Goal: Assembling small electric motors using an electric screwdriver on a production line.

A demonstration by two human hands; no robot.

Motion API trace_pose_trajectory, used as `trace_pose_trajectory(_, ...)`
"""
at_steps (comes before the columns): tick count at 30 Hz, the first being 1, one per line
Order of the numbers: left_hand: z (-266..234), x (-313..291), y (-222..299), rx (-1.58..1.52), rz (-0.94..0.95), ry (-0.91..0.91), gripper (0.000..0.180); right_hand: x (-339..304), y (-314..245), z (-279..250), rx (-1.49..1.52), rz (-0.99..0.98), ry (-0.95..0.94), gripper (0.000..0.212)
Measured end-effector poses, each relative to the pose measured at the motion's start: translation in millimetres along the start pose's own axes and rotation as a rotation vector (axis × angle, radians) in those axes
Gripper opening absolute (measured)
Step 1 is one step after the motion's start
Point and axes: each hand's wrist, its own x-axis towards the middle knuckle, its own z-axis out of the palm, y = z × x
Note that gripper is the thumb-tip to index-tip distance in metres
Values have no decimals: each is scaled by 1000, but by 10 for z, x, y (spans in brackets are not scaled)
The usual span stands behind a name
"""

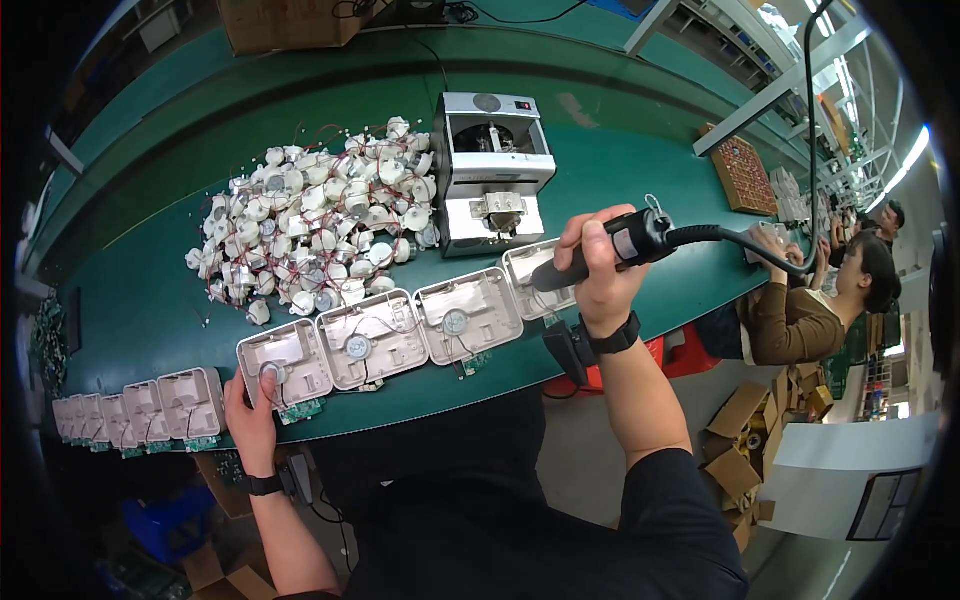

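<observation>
Housings (395, 345) lie frontmost on the bench (640, 180) — behind, parts heap (315, 215) left, machine (495, 161) right.

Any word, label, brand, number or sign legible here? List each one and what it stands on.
No text can be read in this view.
Pale label on the black electric screwdriver in the right hand: too small and blurred to read.
Round grey patch atop the screw feeder: any marking is too small to read.
</observation>
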Motion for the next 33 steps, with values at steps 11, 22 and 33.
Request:
trace_pose_trajectory(11, 82, 80, -298, -154, -35, -12, 62, 540, -410, 407, 81, -114, -46, 14)
trace_pose_trajectory(22, -51, 92, -82, -254, -100, -76, 65, 204, -415, 454, 64, 119, -112, 16)
trace_pose_trajectory(33, -39, 77, -29, -258, -153, -136, 60, -276, -194, 519, 160, 118, -226, 21)
